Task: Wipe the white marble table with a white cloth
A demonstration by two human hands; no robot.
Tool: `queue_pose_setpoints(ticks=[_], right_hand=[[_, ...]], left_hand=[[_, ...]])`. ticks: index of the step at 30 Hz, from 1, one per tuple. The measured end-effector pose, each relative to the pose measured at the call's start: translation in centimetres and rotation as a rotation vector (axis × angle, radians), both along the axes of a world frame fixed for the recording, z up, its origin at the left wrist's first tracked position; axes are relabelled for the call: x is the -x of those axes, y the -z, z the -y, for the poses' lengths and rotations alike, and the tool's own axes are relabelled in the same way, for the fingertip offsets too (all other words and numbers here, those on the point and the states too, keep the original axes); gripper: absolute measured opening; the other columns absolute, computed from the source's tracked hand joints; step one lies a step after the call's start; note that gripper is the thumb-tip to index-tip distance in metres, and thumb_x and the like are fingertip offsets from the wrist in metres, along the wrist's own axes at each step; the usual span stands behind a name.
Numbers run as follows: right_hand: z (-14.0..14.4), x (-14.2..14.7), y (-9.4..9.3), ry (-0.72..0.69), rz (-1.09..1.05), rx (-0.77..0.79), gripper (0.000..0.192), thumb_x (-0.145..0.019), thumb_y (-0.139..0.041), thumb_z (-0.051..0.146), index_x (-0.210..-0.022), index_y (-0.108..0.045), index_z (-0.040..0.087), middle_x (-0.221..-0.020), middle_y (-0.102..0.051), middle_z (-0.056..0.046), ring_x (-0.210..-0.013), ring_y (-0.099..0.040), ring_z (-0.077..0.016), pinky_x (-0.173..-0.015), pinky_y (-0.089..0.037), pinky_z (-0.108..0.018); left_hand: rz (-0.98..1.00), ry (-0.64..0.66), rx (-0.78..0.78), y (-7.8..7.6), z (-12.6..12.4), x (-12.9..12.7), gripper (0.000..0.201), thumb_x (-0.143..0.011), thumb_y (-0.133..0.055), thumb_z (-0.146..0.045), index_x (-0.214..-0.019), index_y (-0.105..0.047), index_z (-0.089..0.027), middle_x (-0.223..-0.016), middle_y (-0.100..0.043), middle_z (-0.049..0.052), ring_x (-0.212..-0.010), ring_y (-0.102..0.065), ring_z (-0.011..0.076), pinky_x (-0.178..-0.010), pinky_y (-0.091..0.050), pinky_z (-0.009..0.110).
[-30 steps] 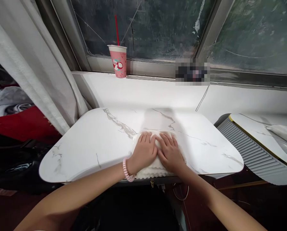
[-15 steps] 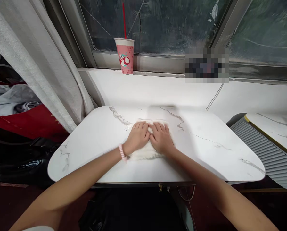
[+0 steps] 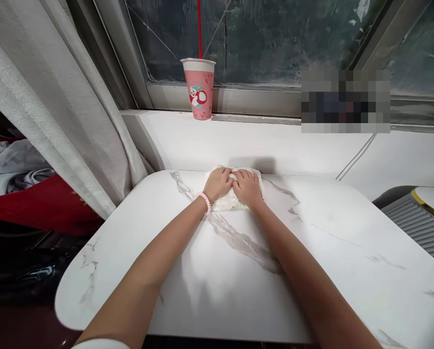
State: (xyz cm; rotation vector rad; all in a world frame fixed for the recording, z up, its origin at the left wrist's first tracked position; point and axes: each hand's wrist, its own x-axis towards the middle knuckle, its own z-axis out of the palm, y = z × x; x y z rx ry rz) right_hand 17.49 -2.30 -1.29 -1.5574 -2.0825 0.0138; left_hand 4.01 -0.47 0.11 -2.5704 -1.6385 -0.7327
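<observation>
Both hands are pressing flat on a white cloth [image 3: 228, 201] at the far edge of the marble table [image 3: 311, 271], close to the wall under the window. Left hand [image 3: 219, 183] is lying palm down on the cloth's left half, fingers together and curled slightly at the tips, not pinching anything. Right hand [image 3: 246, 186] is lying palm down on the right half, fingers together, touching the left hand at the fingertips. Neither hand is gripping; both are just bearing down on the cloth. Cloth is bunched under the palms, its edges showing past the fingers and below the wrists. Pink hair tie [image 3: 205, 202] is sitting on the left wrist. Both arms are stretching out straight across the table.

Pink paper cup [image 3: 199, 89] with a red straw [image 3: 199, 29] is standing upright on the window sill [image 3: 260, 104], well apart from the hands, back and a little left. Grey curtain [image 3: 50, 102] is hanging at left, its hem just beside the table's left corner. Second table's corner [image 3: 433, 198] is showing at far right.
</observation>
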Motion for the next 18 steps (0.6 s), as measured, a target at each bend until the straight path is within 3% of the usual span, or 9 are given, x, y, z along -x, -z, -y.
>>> queue_pose_setpoints(ticks=[9, 13, 18], right_hand=[[-3.5, 2.5, 0.1, 0.054, 0.062, -0.035, 0.038, -0.094, -0.036, 0.021, -0.122, -0.061, 0.019, -0.125, -0.062, -0.014, -0.121, -0.049, -0.0302, -0.108, -0.028, -0.05], [-2.8, 2.8, 0.1, 0.044, 0.077, -0.017, 0.039, -0.095, -0.036, 0.02, -0.127, -0.059, 0.019, -0.131, -0.06, -0.013, -0.125, -0.047, -0.0282, -0.111, -0.025, -0.049], [-0.1, 3.9, -0.1, 0.009, 0.106, 0.012, 0.043, -0.098, -0.033, 0.022, -0.136, -0.054, 0.018, -0.146, -0.05, -0.011, -0.136, -0.039, -0.0256, -0.116, -0.019, -0.049]], left_hand=[[-0.039, 0.012, 0.009, 0.0, -3.6, 2.4, 0.031, -0.092, -0.04, -0.016, -0.116, -0.06, -0.017, -0.12, -0.066, 0.01, -0.114, -0.058, 0.0241, -0.102, -0.044, 0.037], [-0.043, 0.012, -0.009, 0.3, -3.0, 2.7, 0.032, -0.093, -0.039, -0.016, -0.116, -0.06, -0.016, -0.119, -0.066, 0.01, -0.114, -0.059, 0.024, -0.103, -0.044, 0.038], [-0.016, -0.031, -0.021, 0.3, -0.2, 3.9, 0.03, -0.092, -0.039, -0.015, -0.114, -0.059, -0.016, -0.12, -0.066, 0.011, -0.115, -0.058, 0.0244, -0.104, -0.043, 0.039]])
